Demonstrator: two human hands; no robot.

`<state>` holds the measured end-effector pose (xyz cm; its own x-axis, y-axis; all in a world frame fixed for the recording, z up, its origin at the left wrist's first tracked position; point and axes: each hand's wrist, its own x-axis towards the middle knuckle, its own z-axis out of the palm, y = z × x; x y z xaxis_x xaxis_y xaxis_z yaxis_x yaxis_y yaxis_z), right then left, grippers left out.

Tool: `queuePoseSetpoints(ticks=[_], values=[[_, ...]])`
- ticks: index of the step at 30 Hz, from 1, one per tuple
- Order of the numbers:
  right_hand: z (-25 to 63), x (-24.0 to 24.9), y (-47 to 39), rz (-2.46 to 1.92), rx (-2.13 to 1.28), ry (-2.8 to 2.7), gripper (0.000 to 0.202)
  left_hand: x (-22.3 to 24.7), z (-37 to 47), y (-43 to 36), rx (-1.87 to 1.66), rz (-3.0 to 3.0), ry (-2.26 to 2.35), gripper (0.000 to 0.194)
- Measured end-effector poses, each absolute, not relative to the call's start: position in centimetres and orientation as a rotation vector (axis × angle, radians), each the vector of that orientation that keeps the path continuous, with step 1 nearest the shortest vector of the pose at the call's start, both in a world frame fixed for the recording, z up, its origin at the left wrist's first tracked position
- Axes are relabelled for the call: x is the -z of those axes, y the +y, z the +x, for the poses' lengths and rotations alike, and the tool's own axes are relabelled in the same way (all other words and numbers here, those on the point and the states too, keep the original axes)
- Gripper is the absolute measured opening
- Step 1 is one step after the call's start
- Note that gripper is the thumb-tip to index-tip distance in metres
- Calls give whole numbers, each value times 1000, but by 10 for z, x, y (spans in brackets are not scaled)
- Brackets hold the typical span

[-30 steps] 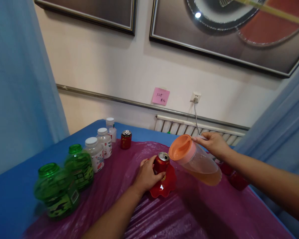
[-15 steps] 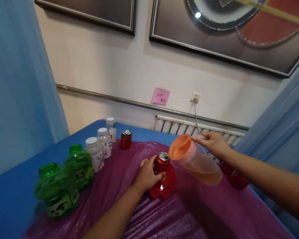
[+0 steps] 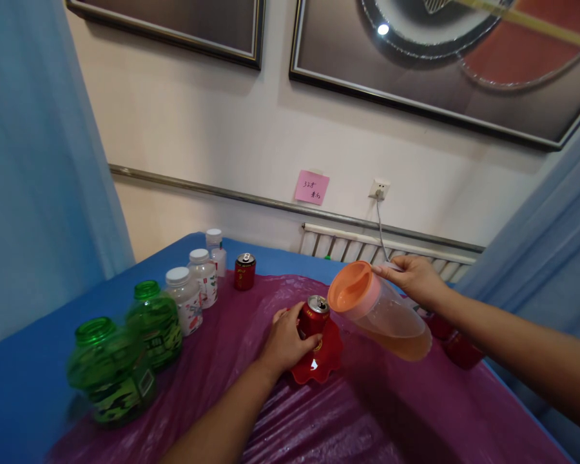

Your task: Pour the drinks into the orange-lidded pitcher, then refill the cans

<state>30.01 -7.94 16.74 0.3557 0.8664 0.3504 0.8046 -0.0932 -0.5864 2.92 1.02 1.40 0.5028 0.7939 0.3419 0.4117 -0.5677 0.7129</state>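
Note:
My left hand (image 3: 290, 341) is wrapped round a red drink can (image 3: 316, 316), which stands upright with its top opened. Beneath the can lies a red dish with a wavy rim (image 3: 326, 361). In my right hand (image 3: 415, 278) is the handle of a clear plastic pitcher (image 3: 391, 322) with brownish liquid inside. The pitcher is tipped to the left, its orange lid (image 3: 350, 288) close beside the can's top. Whether any liquid runs out of the spout I cannot tell.
Two green jars (image 3: 111, 377) and several white-capped bottles (image 3: 186, 303) stand in a row on the left. A second red can (image 3: 245, 272) is farther back. Red objects (image 3: 461, 350) sit behind my right forearm. Purple plastic sheeting (image 3: 251, 412) covers much of the blue tabletop (image 3: 24, 328).

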Motion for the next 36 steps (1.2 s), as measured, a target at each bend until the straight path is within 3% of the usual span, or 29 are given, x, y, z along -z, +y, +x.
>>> queuePoseSetpoints(ticks=[36], values=[[298,-171,-82,-1886,-103,-1455,68,-14,30,7,-914,2163,1003,65]])
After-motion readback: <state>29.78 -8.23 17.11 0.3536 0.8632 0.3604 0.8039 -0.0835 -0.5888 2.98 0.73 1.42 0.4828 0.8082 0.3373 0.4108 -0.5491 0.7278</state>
